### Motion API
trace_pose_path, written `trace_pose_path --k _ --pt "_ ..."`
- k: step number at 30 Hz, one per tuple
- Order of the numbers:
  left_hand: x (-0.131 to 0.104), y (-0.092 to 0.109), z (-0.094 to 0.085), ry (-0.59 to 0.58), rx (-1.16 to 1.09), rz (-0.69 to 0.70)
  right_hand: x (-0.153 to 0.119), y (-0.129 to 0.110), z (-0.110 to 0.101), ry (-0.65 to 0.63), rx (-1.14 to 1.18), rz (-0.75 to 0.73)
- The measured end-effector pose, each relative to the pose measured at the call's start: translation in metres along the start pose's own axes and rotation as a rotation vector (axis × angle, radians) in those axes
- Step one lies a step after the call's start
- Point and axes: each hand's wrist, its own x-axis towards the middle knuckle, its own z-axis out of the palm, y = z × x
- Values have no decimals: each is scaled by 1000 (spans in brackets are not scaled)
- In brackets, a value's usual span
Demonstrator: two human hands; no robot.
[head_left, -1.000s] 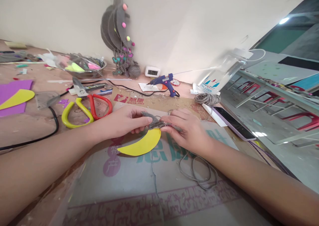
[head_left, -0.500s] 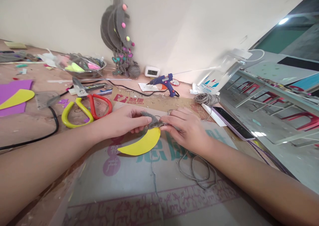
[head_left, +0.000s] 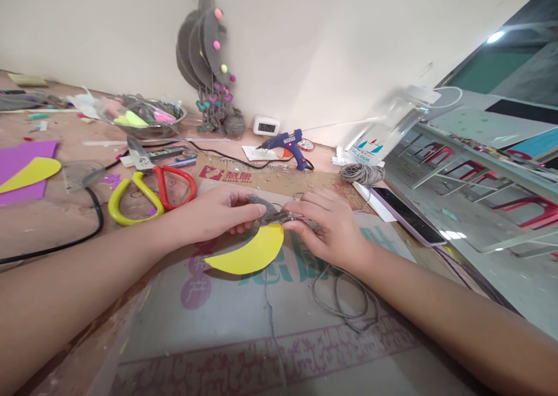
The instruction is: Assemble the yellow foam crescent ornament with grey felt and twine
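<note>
Both hands are closed narrow at the centre of the work area: the left hand pinches a grey cord-wrapped piece between thumb and fingers, and the right hand grips its opposite end. A yellow crescent cutout extends below the piece, above a printed cardboard sheet; whether it touches the sheet cannot be determined. Loose grey cord lies looped near the right wrist. Scissors rest beyond the left forearm; a blue glue gun stands farther back on the desk.
</note>
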Motion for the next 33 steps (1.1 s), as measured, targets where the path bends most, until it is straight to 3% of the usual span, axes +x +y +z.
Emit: trace_pose_path --k 33 --pt "0 2 0 -39 96 -8 3 -2 -1 -44 -30 -49"
